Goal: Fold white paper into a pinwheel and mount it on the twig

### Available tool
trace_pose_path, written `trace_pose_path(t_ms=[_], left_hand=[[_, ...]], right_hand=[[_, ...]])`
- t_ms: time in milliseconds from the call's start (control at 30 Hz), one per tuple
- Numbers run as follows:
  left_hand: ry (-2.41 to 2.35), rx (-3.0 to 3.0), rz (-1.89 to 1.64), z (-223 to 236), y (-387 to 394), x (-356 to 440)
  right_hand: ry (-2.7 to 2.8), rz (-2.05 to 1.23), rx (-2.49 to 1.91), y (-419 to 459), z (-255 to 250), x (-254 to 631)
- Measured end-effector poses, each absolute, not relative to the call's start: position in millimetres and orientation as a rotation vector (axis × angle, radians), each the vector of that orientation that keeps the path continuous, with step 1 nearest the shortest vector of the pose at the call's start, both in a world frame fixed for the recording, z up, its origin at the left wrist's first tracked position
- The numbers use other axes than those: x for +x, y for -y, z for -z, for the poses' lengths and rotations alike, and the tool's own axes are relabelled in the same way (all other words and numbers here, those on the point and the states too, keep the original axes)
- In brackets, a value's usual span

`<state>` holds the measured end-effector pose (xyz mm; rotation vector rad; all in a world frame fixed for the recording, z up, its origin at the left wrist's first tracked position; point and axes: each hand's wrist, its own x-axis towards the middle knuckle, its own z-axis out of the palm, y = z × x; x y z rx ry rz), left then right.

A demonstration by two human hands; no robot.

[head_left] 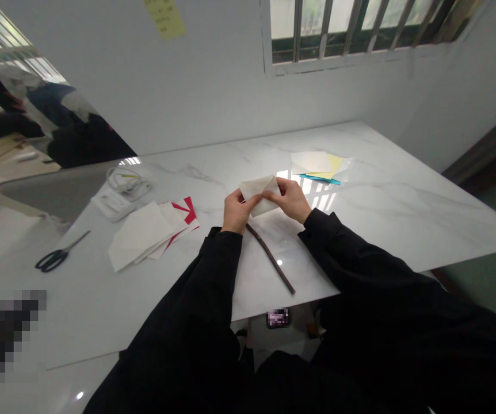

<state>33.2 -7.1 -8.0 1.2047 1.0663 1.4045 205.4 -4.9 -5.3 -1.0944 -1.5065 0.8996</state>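
Note:
Between my two hands is a folded piece of cream paper (260, 187), held a little above the table. My left hand (236, 211) grips its left side, thumb laid over the front. On the right side my right hand (292, 199) pinches it, and the two thumbs nearly meet at the middle. The fingers behind the paper are partly hidden. Below the hands a thin dark brown stick (271, 257) lies slanted on the white marbled table (386, 207).
Left of my hands lie cream sheets (140, 236) with red paper (190, 211), black-handled scissors (53, 260) and a white device (112, 204) with a cable. Cream, yellow and blue papers (317, 165) lie at the back right. A barred window (338, 34) is above the table.

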Motion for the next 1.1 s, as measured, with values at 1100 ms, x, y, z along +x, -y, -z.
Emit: trace_pose_path(t_ms=[1100], left_hand=[[-1.263, 1.259, -1.433, -17.7, 6.8, 8.8]], right_hand=[[0.821, -1.596, -0.885, 4.3, -9.3, 218.2]])
